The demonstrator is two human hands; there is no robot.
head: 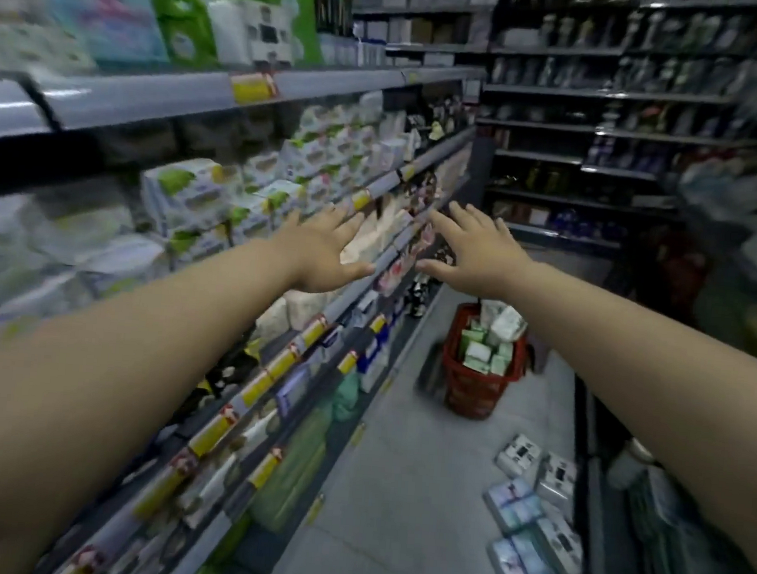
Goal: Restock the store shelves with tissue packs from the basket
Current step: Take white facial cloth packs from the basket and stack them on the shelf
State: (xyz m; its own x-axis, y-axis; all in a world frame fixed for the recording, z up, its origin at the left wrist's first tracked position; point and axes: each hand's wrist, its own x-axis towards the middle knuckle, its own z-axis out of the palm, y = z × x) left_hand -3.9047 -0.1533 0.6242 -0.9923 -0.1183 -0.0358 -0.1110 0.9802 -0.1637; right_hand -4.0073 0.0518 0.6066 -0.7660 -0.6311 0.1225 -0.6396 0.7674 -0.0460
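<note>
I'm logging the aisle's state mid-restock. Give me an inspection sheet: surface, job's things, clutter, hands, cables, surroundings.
Surface: grey floor of a narrow store aisle.
Job's things: red basket stands on the floor, heaped with tissue packs; shelves on the left hold many packs.
Clutter: loose packs lie on the floor at the aisle's right side.
Hands: left hand and right hand are both open with fingers spread, holding nothing, stretched towards the shelves.
Cables: nothing seen.
Surroundings: dark shelving with goods at the aisle's end; the picture is blurred.
</note>
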